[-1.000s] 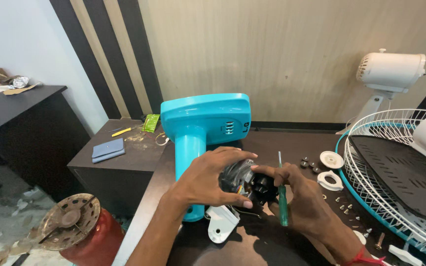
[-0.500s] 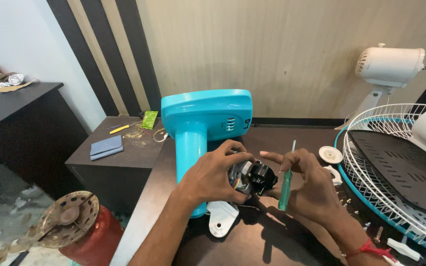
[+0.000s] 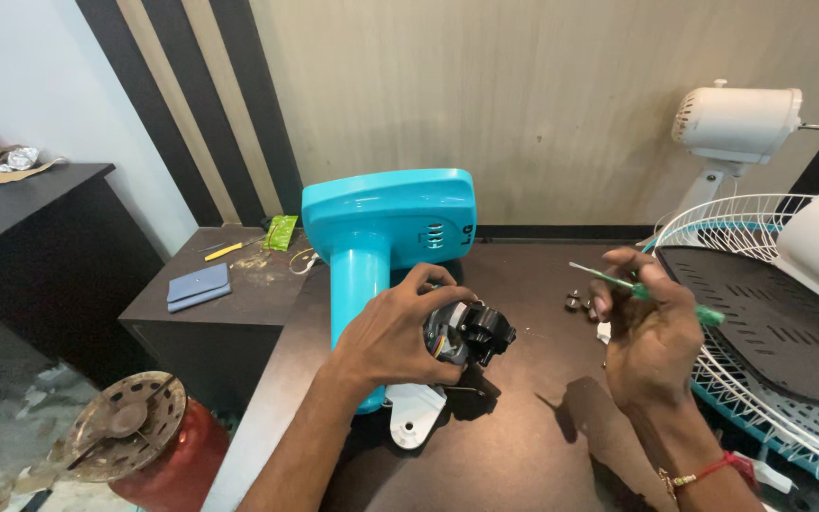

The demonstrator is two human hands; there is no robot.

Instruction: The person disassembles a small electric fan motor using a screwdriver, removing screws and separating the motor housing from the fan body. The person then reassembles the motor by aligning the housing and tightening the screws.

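Observation:
My left hand (image 3: 398,332) grips a small black fan motor (image 3: 471,332) with coloured wires, held just above the dark brown table (image 3: 533,436). Right behind it stands a turquoise fan housing (image 3: 386,223) on its neck. My right hand (image 3: 646,327) is off to the right of the motor, apart from it, and holds a green-handled screwdriver (image 3: 637,289) that points up and left. A white plastic bracket (image 3: 414,422) lies on the table under my left wrist. A few small screws and parts (image 3: 575,301) sit near my right hand.
A white wire fan grille with a black panel (image 3: 770,332) on it fills the right side. A white fan head (image 3: 737,123) stands at the back right. A low dark cabinet (image 3: 229,294) with a blue wallet is on the left; a red cylinder (image 3: 149,446) is on the floor.
My right hand has pulled away from the motor to the right with the screwdriver, which has tilted from upright to slanting. My left hand still holds the motor.

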